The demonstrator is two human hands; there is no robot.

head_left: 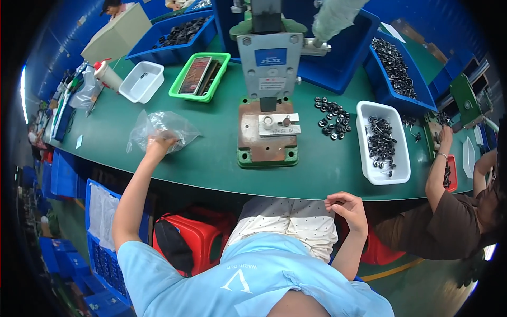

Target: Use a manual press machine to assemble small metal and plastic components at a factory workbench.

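On the left of the green table lies a crumpled clear plastic bag (186,128). My left hand (161,141) is closed on it, with the film partly covering the fingers; I cannot make out anything inside the bag. Over my lap, just off the table's front edge, my right hand (347,209) is open and holds nothing, its fingers loosely bent. Between my hands stands a press (269,63) with a metal fixture (279,124) on its brown base. Small black round parts (334,119) lie loose to the right of the press.
A white tray (364,158) holds black parts with metal pins. Blue bins (422,100) stand farther back. At the left are a green basket (226,66), a small white tray (127,87) and a white bottle (108,78). A co-worker's arm (438,169) works at the right.
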